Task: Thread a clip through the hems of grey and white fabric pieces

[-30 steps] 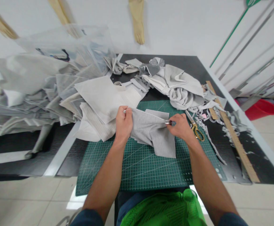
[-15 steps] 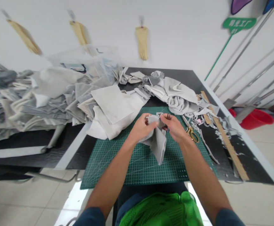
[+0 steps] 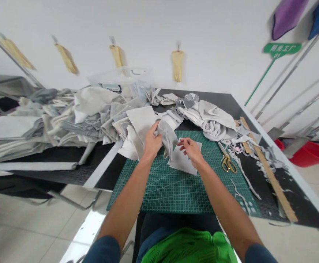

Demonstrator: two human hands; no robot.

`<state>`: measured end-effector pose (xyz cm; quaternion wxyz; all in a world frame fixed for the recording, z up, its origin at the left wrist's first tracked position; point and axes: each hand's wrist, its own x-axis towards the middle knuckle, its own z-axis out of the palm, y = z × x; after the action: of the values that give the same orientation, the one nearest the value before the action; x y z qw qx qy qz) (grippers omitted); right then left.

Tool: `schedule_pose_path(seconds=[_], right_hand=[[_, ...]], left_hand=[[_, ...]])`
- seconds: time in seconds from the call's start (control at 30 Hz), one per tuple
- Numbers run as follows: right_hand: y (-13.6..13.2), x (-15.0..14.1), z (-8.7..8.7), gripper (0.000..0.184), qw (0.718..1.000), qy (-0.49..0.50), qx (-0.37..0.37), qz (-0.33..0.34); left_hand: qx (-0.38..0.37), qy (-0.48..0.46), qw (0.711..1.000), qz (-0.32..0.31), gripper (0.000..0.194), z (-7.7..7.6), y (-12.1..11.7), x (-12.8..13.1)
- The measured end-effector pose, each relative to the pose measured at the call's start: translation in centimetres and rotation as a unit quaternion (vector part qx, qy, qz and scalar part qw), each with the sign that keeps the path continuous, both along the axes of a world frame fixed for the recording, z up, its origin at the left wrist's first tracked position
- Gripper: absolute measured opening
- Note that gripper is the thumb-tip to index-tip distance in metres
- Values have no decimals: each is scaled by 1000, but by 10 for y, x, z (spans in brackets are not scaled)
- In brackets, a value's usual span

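My left hand (image 3: 152,143) pinches a limp grey piece of cloth (image 3: 166,134), which hangs from the fingers over the green cutting mat (image 3: 170,197). To its right a flat square stack of light-grey cloth (image 3: 183,164) lies on the mat. Above that stack is my right hand (image 3: 191,150), its fingers loosely bent and apart with nothing visible in them; whether they touch the cloth I cannot tell. Gold-handled scissors (image 3: 227,160) rest on the mat's right side.
Piles of grey cloth (image 3: 90,120) cover the table's left and a clear plastic box (image 3: 137,82) stands behind. More crumpled cloth (image 3: 214,117) lies at the back right. A wooden strip (image 3: 271,179) and cut scraps (image 3: 271,153) lie along the right edge.
Both hands held a folded grey cloth together before. Now they are apart, the left with one piece up and left, and a flat stack lies on the mat. The view has shifted.
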<state>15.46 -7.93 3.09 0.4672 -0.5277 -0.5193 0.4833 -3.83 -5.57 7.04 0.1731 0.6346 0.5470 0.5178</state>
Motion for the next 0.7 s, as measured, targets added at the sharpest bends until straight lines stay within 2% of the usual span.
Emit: schedule_pose_path(seconds=[0.1,0.17,0.27,0.33,0.4,0.5,0.57,0.6,0.7], right_hand=[[4,-9,-8,35,999,-47,5,24],[6,-10,-14,36,994,-103,10,27],[10,-3,-24,35,985,-172,9,16],[12,6,-31,34,978,-210,7,5],[15,17,-37,31,966,-259,8,-3],[17,29,-43,21,943,-332,14,6],[15,32,-48,18,926,-376,16,24],[13,32,-50,23,918,-396,16,32],[9,30,-56,38,896,-441,15,46]], left_hand=[[69,63,990,105,58,10,5,-22],[62,144,977,145,54,9,7,-32],[-20,258,952,162,50,-5,7,-35],[-70,301,936,168,44,-16,4,-31],[-76,313,931,174,37,-23,1,-23],[-24,290,938,188,33,-26,-3,-7],[7,273,945,179,32,-27,-2,5],[13,269,950,160,31,-28,0,11],[-37,281,956,76,32,-39,9,28]])
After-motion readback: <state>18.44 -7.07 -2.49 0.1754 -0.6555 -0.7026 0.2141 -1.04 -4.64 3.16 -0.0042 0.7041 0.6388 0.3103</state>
